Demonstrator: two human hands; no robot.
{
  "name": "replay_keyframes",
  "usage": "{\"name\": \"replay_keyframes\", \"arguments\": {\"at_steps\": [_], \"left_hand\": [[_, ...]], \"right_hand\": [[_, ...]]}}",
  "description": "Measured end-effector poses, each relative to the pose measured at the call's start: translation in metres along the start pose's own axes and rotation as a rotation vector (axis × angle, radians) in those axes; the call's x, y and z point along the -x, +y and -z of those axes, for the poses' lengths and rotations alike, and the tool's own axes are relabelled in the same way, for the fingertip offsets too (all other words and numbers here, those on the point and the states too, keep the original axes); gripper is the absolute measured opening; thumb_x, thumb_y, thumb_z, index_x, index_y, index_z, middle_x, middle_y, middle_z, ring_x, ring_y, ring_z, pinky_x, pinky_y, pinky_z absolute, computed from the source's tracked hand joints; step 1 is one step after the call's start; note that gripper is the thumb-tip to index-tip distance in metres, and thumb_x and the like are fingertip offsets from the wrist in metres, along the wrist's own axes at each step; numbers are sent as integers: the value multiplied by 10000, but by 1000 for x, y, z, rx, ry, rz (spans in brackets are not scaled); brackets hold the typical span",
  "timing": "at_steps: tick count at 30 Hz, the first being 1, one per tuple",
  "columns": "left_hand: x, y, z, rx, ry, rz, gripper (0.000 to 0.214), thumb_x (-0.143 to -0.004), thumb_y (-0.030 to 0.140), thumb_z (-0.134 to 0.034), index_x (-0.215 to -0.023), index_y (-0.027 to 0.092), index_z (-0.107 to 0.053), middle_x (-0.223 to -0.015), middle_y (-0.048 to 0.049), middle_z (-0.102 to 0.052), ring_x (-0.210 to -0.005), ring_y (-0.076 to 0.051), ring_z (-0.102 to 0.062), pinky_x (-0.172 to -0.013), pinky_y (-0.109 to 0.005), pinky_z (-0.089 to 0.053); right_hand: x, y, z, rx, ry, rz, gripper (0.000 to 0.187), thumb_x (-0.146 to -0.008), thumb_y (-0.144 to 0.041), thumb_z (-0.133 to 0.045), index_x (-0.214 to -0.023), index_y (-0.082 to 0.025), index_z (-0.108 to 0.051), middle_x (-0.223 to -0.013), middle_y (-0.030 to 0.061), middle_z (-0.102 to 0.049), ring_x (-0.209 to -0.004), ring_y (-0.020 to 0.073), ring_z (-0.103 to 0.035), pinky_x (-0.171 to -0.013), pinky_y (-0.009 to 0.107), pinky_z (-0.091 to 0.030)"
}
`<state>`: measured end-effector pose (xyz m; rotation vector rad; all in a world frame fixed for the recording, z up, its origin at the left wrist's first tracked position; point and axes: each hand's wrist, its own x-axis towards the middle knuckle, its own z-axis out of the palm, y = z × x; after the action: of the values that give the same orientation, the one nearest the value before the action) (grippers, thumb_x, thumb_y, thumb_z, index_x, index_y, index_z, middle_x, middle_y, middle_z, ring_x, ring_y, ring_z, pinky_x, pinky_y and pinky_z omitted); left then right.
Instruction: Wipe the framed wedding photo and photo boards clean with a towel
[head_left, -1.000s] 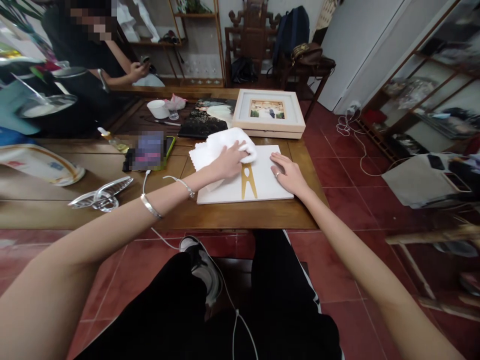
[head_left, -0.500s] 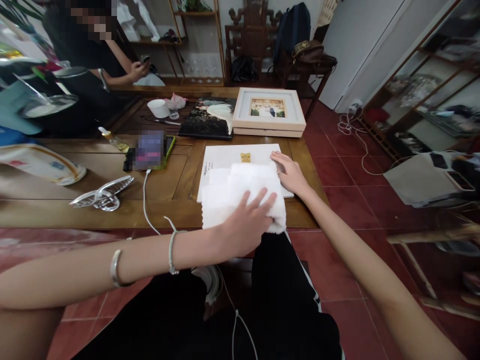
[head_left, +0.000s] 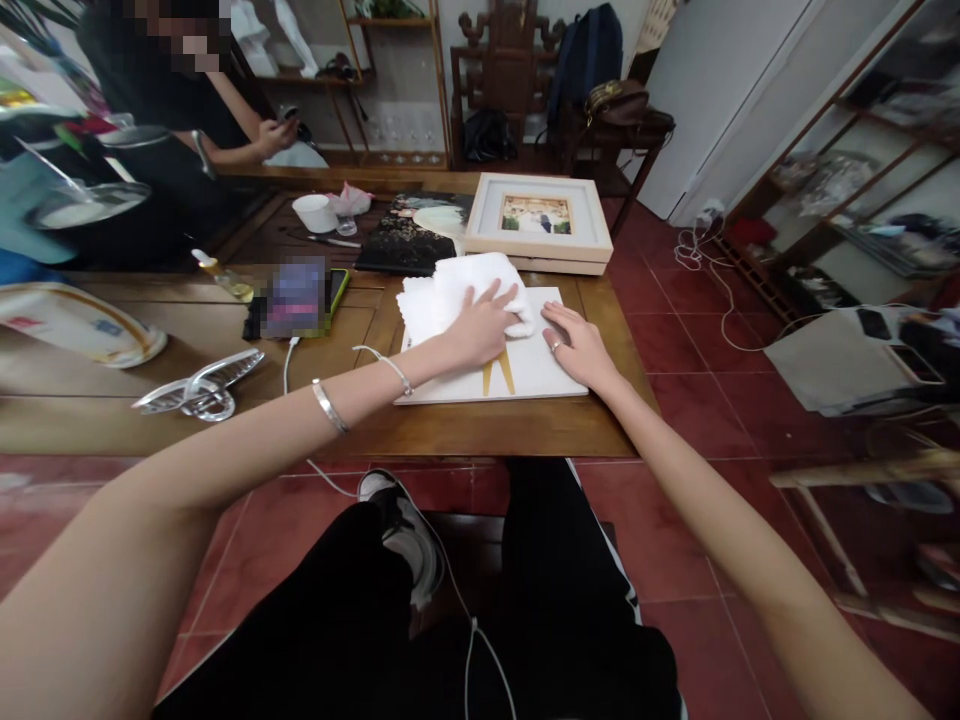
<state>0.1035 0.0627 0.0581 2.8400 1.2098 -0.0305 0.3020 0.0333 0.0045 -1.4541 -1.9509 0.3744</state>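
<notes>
My left hand (head_left: pixel 484 325) presses on a folded white towel (head_left: pixel 442 295), its fingers bent over the cloth. Under the towel lies a white board (head_left: pixel 544 375) near the table's front edge. Two golden strips of a design (head_left: pixel 499 375) show on the board below my left hand; the rest of the design is covered. My right hand (head_left: pixel 581 348) rests open on the board's right side, with the thumb toward the middle and a ring on one finger.
Behind the board are a black decorated panel (head_left: pixel 412 230) and a framed picture box (head_left: pixel 536 225). To the left lie a phone (head_left: pixel 337 300), a clear hair clip (head_left: pixel 201 385), a dropper bottle (head_left: pixel 221 275) and a white cup (head_left: pixel 315 213). A person sits across the table.
My left hand has slid the towel away from me, up the board toward its far edge. The lower golden strips now show, and the upper golden part is covered. My right hand stays put.
</notes>
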Motion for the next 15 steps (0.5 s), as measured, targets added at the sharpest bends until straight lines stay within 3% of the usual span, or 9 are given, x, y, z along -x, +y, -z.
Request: {"name": "replay_keyframes", "arguments": {"at_steps": [5,8,11,13,15], "left_hand": [[59,58,-4,1,-25,-90,496,-760,11,-460,-1195,152,-651,-1582,-125,-249,-1463,-384,-132,-1129,-664,-165],[93,76,-1,51,-33,-180,468,-753,3,-437,-1115,161,-688,-1580,-105,-265,-1467,-358,-141,-1148,-623,-186],[96,60,8,124,-55,-168,502,-759,14,-405,-1167,161,-659,-1570,-106,-292,-1459,-322,-205,-1140,-551,-276],[78,31,15,177,-58,-120,527,-774,31,-378,-1227,150,-620,-1529,-118,-373,-1433,-295,-290,-1114,-483,-345],[53,-3,20,233,-48,-88,513,-802,55,-341,-1223,151,-619,-1392,-91,-554,-1350,-236,-434,-1101,-393,-372]], "right_hand": [[-1,0,-1,-14,17,-9,417,-866,-190,-436,-1228,-196,-644,-1367,61,-586,-1340,248,-464,-1169,487,-312],[-1,1,-2,-22,17,2,421,-865,-184,-431,-1229,-186,-641,-1370,64,-583,-1344,243,-460,-1168,483,-315],[-1,3,-3,-16,16,7,420,-856,-180,-449,-1230,-161,-639,-1374,88,-577,-1346,246,-458,-1171,476,-313],[-1,3,-3,-19,21,11,417,-857,-180,-451,-1229,-171,-640,-1372,82,-579,-1344,244,-461,-1169,472,-318],[0,4,-4,-28,28,19,415,-861,-180,-450,-1231,-193,-639,-1370,65,-583,-1341,242,-465,-1167,479,-323]]}}
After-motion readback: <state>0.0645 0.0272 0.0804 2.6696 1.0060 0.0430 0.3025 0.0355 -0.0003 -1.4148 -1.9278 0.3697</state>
